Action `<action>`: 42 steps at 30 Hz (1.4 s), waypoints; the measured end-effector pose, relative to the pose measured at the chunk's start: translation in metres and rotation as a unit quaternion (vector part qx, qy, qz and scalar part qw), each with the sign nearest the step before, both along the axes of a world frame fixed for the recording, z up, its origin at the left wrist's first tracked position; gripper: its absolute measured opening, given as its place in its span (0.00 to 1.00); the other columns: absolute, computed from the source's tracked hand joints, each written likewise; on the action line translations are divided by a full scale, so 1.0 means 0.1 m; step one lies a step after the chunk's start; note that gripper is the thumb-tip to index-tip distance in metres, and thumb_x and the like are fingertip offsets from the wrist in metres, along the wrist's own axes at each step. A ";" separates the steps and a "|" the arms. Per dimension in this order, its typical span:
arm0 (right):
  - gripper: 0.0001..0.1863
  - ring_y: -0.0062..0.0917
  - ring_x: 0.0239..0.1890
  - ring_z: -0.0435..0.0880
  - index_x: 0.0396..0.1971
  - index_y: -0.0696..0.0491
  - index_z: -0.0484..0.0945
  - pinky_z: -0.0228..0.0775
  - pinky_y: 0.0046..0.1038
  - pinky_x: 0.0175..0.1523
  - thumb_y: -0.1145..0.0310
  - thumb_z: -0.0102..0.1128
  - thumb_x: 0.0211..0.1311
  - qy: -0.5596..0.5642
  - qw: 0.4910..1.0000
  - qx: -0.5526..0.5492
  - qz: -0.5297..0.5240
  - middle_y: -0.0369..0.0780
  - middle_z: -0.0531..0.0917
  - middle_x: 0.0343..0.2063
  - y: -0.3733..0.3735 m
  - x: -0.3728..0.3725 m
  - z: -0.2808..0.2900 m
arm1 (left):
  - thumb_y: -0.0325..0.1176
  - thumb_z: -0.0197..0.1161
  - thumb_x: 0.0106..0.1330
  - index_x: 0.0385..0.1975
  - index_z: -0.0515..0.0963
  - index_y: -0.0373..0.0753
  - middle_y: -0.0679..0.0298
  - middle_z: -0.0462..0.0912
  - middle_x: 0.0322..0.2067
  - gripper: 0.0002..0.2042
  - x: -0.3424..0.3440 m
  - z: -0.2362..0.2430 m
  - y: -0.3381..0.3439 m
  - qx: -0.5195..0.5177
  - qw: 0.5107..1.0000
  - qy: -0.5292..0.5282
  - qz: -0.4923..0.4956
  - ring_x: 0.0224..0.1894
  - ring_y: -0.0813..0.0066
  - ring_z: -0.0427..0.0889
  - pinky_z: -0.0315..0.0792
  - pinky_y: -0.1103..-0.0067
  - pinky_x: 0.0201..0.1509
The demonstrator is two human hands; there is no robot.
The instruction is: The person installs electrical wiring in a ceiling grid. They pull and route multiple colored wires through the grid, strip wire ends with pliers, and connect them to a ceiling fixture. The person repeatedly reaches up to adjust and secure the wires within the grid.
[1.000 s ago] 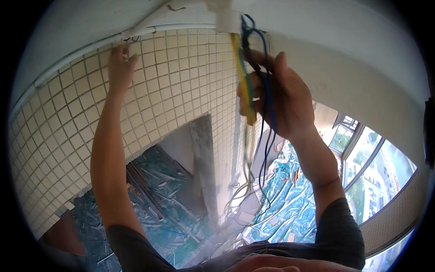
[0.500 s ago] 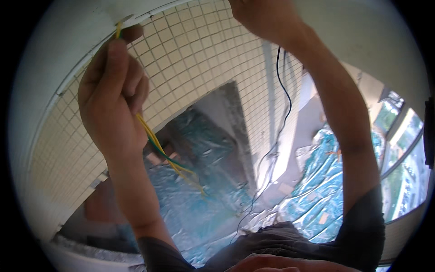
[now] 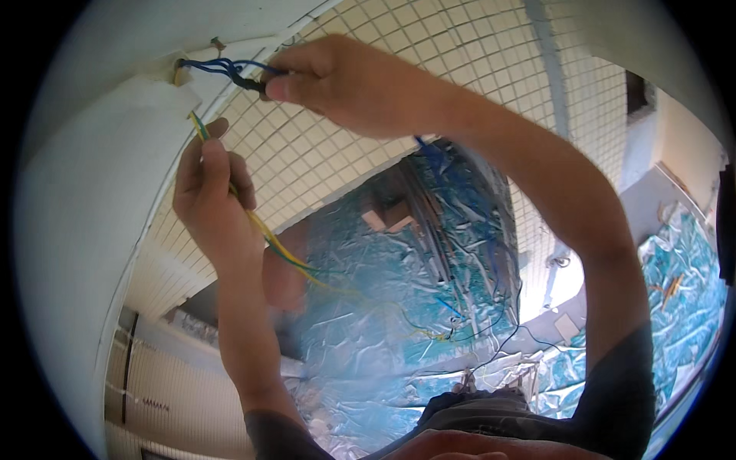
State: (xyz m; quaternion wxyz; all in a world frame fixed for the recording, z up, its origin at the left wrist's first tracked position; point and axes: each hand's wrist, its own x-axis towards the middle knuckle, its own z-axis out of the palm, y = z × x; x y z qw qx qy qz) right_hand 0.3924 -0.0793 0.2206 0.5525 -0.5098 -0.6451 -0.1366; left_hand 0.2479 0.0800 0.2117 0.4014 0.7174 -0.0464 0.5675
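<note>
Overhead, my left hand (image 3: 218, 203) is closed around yellow and green electrical wires (image 3: 285, 254). Their upper ends stick out past the fingertips, and the rest trails down below the wrist. Several blue wires (image 3: 218, 67) come out of a hole in the white ceiling (image 3: 115, 123). My right hand (image 3: 356, 88) pinches these blue wires close to a dark, thicker part, perhaps tape, that lies against the fingertips. More blue wire (image 3: 431, 152) shows below the right wrist. The hands are apart, the right one higher.
A wall of cream tiles (image 3: 322, 169) stands behind the hands, with a doorway-like opening in it. Crinkled blue-green sheeting (image 3: 368, 322) covers the floor below, with wood scraps (image 3: 387, 220) and loose cable on it. A white pillar-like edge (image 3: 552, 268) stands at right.
My right hand has come down and left from the top edge, and the blue wires in it now show. The left hand is slightly lower and further right in view, still holding its wires.
</note>
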 end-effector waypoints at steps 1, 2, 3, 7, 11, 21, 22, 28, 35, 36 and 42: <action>0.17 0.22 0.23 0.69 0.47 0.59 0.81 0.61 0.27 0.30 0.60 0.51 0.78 0.040 0.997 0.010 0.068 0.35 0.72 0.21 0.13 0.08 -0.10 | 0.38 0.58 0.78 0.55 0.76 0.28 0.71 0.71 0.19 0.17 0.04 -0.01 0.06 0.007 0.999 -0.001 -0.041 0.17 0.87 0.61 0.51 0.86 0.21; 0.17 0.13 0.18 0.62 0.49 0.59 0.81 0.54 0.21 0.23 0.60 0.51 0.79 0.082 0.986 0.018 0.141 0.29 0.66 0.17 0.25 0.08 -0.17 | 0.36 0.57 0.78 0.54 0.77 0.28 0.70 0.72 0.19 0.17 0.05 0.01 0.03 -0.002 0.999 -0.010 -0.033 0.17 0.87 0.62 0.52 0.86 0.21; 0.17 0.11 0.17 0.57 0.49 0.60 0.79 0.48 0.20 0.22 0.61 0.50 0.80 0.164 0.952 -0.002 0.258 0.27 0.62 0.17 0.33 0.08 -0.24 | 0.35 0.57 0.78 0.54 0.77 0.27 0.69 0.73 0.19 0.16 0.08 0.03 -0.01 -0.011 0.999 -0.019 -0.027 0.17 0.86 0.63 0.53 0.87 0.21; 0.13 0.22 0.22 0.73 0.40 0.58 0.79 0.64 0.30 0.28 0.64 0.51 0.75 0.249 0.890 0.028 0.380 0.38 0.75 0.20 0.60 -0.02 -0.39 | 0.34 0.56 0.78 0.52 0.77 0.27 0.64 0.77 0.21 0.15 0.14 0.10 -0.11 -0.027 0.999 -0.029 -0.017 0.17 0.83 0.66 0.58 0.85 0.22; 0.15 0.36 0.30 0.77 0.45 0.59 0.79 0.67 0.38 0.39 0.62 0.51 0.76 0.150 0.973 0.105 0.141 0.48 0.78 0.24 0.56 -0.04 -0.40 | 0.37 0.56 0.79 0.50 0.76 0.28 0.63 0.79 0.22 0.15 0.18 0.05 -0.22 -0.017 0.998 -0.028 -0.047 0.16 0.82 0.67 0.59 0.84 0.21; 0.17 0.12 0.18 0.61 0.54 0.54 0.81 0.55 0.21 0.24 0.60 0.50 0.78 0.085 0.993 0.032 0.077 0.27 0.64 0.17 0.13 0.10 -0.17 | 0.41 0.57 0.79 0.53 0.77 0.31 0.73 0.70 0.19 0.17 0.03 -0.08 -0.07 -0.027 0.999 0.000 -0.030 0.18 0.91 0.61 0.49 0.89 0.20; 0.18 0.11 0.17 0.60 0.55 0.55 0.80 0.53 0.21 0.23 0.60 0.50 0.79 0.095 0.990 0.025 0.102 0.27 0.63 0.16 0.14 0.12 -0.21 | 0.41 0.58 0.78 0.52 0.78 0.32 0.74 0.70 0.19 0.17 -0.01 -0.15 -0.05 -0.035 0.999 0.008 -0.034 0.19 0.91 0.62 0.50 0.89 0.20; 0.19 0.15 0.17 0.66 0.52 0.55 0.84 0.60 0.25 0.27 0.58 0.50 0.77 0.118 0.985 -0.011 0.128 0.31 0.67 0.14 0.01 0.13 -0.51 | 0.38 0.54 0.80 0.55 0.76 0.31 0.73 0.69 0.19 0.16 -0.26 -0.43 0.03 -0.045 0.995 0.056 -0.068 0.17 0.90 0.58 0.49 0.88 0.18; 0.18 0.13 0.18 0.65 0.52 0.54 0.84 0.57 0.23 0.25 0.58 0.51 0.78 0.108 0.987 0.006 0.123 0.29 0.66 0.15 0.01 0.21 -0.51 | 0.38 0.54 0.80 0.55 0.76 0.32 0.71 0.74 0.20 0.16 -0.24 -0.40 -0.08 -0.029 0.997 0.073 0.010 0.16 0.89 0.62 0.52 0.88 0.18; 0.18 0.13 0.18 0.64 0.52 0.55 0.84 0.56 0.22 0.24 0.59 0.51 0.78 0.118 0.985 0.001 0.122 0.29 0.66 0.16 -0.01 0.24 -0.49 | 0.38 0.54 0.80 0.55 0.76 0.32 0.71 0.74 0.21 0.16 -0.24 -0.40 -0.07 -0.025 0.997 0.073 0.008 0.17 0.88 0.63 0.54 0.88 0.19; 0.19 0.09 0.18 0.61 0.49 0.61 0.82 0.51 0.17 0.21 0.59 0.53 0.77 0.146 0.970 0.022 0.192 0.28 0.68 0.18 -0.33 0.20 -0.25 | 0.30 0.61 0.75 0.56 0.76 0.31 0.69 0.78 0.26 0.14 -0.22 -0.35 0.10 0.112 0.987 -0.009 0.115 0.26 0.84 0.74 0.68 0.86 0.29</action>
